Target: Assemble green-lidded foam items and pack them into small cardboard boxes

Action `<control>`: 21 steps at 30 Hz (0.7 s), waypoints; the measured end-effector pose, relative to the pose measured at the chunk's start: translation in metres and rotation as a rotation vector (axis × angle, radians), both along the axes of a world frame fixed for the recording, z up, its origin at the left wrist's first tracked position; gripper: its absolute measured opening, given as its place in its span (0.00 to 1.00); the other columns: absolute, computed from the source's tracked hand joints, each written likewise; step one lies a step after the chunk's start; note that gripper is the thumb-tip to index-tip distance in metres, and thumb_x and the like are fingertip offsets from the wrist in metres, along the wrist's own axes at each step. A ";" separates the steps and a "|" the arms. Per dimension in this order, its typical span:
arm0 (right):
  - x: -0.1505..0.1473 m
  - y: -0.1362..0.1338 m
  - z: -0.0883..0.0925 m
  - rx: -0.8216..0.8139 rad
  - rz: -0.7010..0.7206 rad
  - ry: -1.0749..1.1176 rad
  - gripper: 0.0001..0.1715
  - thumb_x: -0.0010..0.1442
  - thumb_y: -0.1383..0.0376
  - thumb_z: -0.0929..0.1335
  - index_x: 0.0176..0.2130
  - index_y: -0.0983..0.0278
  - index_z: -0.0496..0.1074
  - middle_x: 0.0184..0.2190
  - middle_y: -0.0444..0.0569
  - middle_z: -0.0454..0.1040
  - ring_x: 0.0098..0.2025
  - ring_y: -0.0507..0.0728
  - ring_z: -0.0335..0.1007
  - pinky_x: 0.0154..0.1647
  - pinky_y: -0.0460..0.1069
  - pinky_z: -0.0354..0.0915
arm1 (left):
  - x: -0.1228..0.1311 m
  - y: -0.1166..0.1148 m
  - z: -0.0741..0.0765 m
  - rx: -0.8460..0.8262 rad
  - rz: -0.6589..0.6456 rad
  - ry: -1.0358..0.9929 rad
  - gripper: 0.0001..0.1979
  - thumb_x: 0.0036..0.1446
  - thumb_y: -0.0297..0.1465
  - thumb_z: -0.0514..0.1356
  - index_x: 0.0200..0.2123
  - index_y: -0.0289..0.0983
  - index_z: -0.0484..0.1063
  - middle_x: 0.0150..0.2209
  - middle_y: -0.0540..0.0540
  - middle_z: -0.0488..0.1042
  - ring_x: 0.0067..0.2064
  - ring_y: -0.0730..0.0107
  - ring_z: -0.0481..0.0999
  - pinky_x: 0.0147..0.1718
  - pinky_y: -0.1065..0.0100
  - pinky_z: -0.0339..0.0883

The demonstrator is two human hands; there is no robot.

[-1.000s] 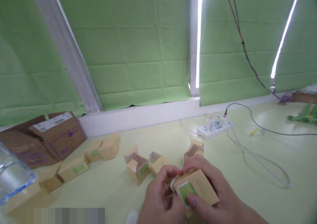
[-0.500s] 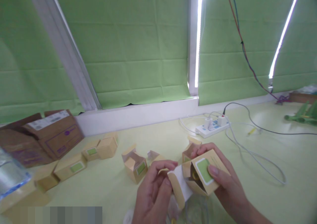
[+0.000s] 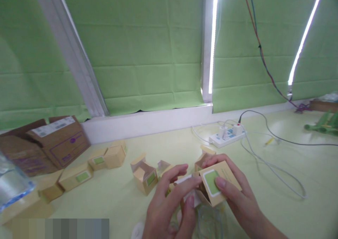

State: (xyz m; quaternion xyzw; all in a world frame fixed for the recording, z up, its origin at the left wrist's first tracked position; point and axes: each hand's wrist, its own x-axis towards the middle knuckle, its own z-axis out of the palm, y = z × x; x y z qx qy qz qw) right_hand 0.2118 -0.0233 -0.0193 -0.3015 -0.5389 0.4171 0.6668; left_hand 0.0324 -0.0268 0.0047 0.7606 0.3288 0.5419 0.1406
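Note:
My right hand (image 3: 235, 189) is wrapped round a small tan cardboard box (image 3: 223, 177) with a green label, its thumb pressed on the label. The box is tilted, and its open end faces left. My left hand (image 3: 171, 203) is at that end, with the white inner flap (image 3: 194, 198) between its index finger and thumb; its other fingers are spread. What lies inside the box is hidden. Just behind my hands stand an open small box (image 3: 204, 158) and another, partly covered box (image 3: 164, 166). An open-topped box (image 3: 145, 177) with a green label stands to the left.
Several closed tan boxes (image 3: 76, 175) form a row at the left, near a brown carton (image 3: 66, 142) and a clear plastic bag (image 3: 14, 186). A white power strip (image 3: 227, 136) with plugs and trailing cables lies behind. Clear plastic (image 3: 210, 221) lies below my hands. Green parts (image 3: 322, 126) sit far right.
My left hand has shifted right, its index finger reaching across the flap to the box's open end. The flap has swung in closer to the box. My right hand has moved slightly left with the box.

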 end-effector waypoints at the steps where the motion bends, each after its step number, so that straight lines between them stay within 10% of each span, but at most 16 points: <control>1: 0.000 0.000 0.000 -0.004 -0.003 -0.003 0.17 0.61 0.52 0.69 0.45 0.59 0.68 0.41 0.51 0.71 0.39 0.61 0.71 0.34 0.51 0.70 | -0.001 0.000 0.000 0.011 -0.010 0.004 0.19 0.62 0.24 0.55 0.47 0.50 0.80 0.56 0.44 0.74 0.53 0.60 0.74 0.51 0.63 0.67; 16: 0.001 -0.002 -0.002 -0.011 -0.076 -0.065 0.16 0.61 0.53 0.70 0.44 0.60 0.70 0.40 0.51 0.73 0.39 0.61 0.72 0.32 0.50 0.69 | 0.001 -0.001 0.000 -0.096 0.037 0.085 0.11 0.59 0.30 0.60 0.24 0.41 0.74 0.50 0.39 0.75 0.50 0.56 0.75 0.47 0.61 0.68; 21: 0.000 -0.001 -0.004 -0.013 -0.076 -0.039 0.16 0.61 0.53 0.71 0.44 0.59 0.70 0.40 0.50 0.73 0.38 0.61 0.72 0.34 0.50 0.70 | 0.002 -0.001 0.001 -0.166 -0.004 0.063 0.07 0.55 0.28 0.62 0.31 0.44 0.82 0.51 0.40 0.76 0.53 0.54 0.76 0.50 0.60 0.68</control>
